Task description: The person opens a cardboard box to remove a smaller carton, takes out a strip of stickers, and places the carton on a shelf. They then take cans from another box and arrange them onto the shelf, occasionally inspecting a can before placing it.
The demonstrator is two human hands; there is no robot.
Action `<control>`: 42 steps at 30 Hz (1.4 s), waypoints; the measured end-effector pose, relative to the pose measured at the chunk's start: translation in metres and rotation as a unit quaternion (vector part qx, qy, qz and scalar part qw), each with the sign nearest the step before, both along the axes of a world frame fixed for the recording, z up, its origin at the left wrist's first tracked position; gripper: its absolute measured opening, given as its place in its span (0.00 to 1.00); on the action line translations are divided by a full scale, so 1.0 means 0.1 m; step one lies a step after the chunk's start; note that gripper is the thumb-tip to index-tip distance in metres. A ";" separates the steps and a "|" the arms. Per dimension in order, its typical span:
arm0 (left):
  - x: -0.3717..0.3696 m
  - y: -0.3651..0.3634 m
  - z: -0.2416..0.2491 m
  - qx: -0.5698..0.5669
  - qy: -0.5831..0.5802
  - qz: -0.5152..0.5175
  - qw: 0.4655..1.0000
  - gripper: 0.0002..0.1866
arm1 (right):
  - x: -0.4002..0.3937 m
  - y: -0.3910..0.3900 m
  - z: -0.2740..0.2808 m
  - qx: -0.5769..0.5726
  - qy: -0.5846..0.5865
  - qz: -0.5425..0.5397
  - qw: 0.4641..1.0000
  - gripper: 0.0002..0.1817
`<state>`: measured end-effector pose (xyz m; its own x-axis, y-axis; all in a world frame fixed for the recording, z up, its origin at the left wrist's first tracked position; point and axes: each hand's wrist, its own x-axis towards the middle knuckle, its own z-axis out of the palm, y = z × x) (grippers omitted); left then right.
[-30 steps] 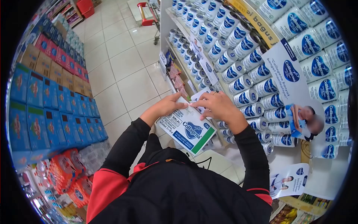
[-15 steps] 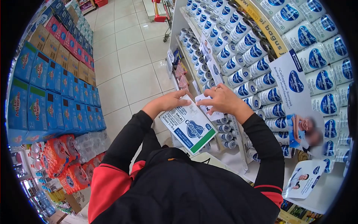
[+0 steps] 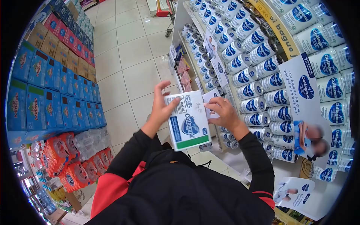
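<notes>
A white Collagena carton (image 3: pixel 195 107) with a blue logo and a green stripe is tilted in front of my body, over the floor beside the shelf. My left hand (image 3: pixel 162 108) is at its left edge, thumb lying on the printed face and the other fingers spread away from it. On the opposite side, my right hand (image 3: pixel 225 115) has its fingers curled against the carton's right edge, gripping there. A white printed card (image 3: pixel 213 93) shows just behind the right fingers, attached near the shelf front. The carton's underside is hidden.
Rows of white-and-blue cans (image 3: pixel 249 90) fill the shelves on the right. Promotional boards (image 3: pixel 305 90) stick out from them. Stacked blue water cartons (image 3: pixel 39 103) and orange bottle packs (image 3: pixel 60 153) line the left. A tiled floor (image 3: pixel 131 56) runs between, with a red-handled trolley (image 3: pixel 163 14) ahead.
The carton has turned clockwise, so its green stripe now faces my body. My left fingers have spread off its far edge. The right hand has come lower, onto the carton's right edge.
</notes>
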<state>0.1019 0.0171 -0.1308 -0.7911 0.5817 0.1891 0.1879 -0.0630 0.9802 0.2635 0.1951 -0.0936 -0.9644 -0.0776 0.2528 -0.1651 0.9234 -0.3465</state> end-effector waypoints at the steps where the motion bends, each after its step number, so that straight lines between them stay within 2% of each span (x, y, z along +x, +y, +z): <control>1: -0.12 0.06 -0.01 0.010 -0.015 -0.070 0.997 0.28 | 0.04 -0.09 -0.02 -0.026 0.022 -0.025 0.999 0.33; 2: -0.20 0.11 -0.02 0.019 -0.030 -0.140 0.989 0.28 | 0.08 -0.17 -0.05 -0.052 0.043 -0.050 0.996 0.32; 3: -0.27 0.15 0.01 0.020 -0.031 -0.145 0.989 0.28 | 0.11 -0.23 -0.11 -0.051 0.043 -0.055 0.996 0.32; 5: -0.38 0.19 0.07 0.001 0.002 -0.218 0.976 0.24 | 0.12 -0.32 -0.21 -0.063 0.108 -0.065 0.990 0.30; 7: -0.41 0.16 0.12 -0.023 0.038 -0.221 0.974 0.22 | 0.09 -0.33 -0.19 -0.036 0.125 -0.061 0.990 0.29; 9: -0.41 0.12 0.12 -0.070 0.080 -0.198 0.974 0.20 | 0.04 -0.27 -0.18 0.041 0.146 -0.034 0.988 0.27; 13: -0.39 0.09 0.15 -0.089 0.067 -0.191 0.975 0.18 | -0.04 -0.25 -0.18 0.052 0.151 -0.019 0.987 0.25; 16: -0.36 0.08 0.18 -0.124 0.068 -0.161 0.977 0.17 | -0.03 -0.32 -0.20 -0.006 0.153 -0.046 0.987 0.24; 18: -0.35 0.11 0.14 -0.102 0.083 -0.139 0.981 0.15 | 0.02 -0.43 -0.16 -0.151 0.082 -0.125 0.977 0.22; 23: -0.26 0.11 0.21 -0.117 0.072 -0.138 0.981 0.11 | 0.06 -0.48 -0.01 -0.243 0.022 -0.127 0.961 0.16; 25: -0.26 0.12 0.23 -0.130 0.101 -0.134 0.977 0.10 | 0.06 -0.44 0.04 -0.355 -0.042 -0.130 0.925 0.13; 29: -0.24 0.14 0.26 -0.141 0.141 -0.141 0.970 0.08 | -0.01 -0.38 0.09 -0.385 -0.096 -0.138 0.908 0.09; 36: -0.26 0.12 0.31 -0.159 0.158 -0.147 0.963 0.07 | -0.05 -0.46 0.06 -0.417 -0.101 -0.151 0.890 0.06; 39: -0.26 0.13 0.31 -0.165 0.172 -0.156 0.959 0.07 | -0.03 -0.45 0.04 -0.362 -0.051 -0.117 0.924 0.05; 41: -0.26 0.12 0.29 -0.167 0.181 -0.158 0.956 0.08 | -0.02 -0.47 0.12 -0.298 0.053 -0.179 0.936 0.06; 42: -0.26 0.13 0.29 -0.172 0.191 -0.157 0.954 0.08 | 0.00 -0.50 0.15 -0.253 0.043 -0.223 0.940 0.10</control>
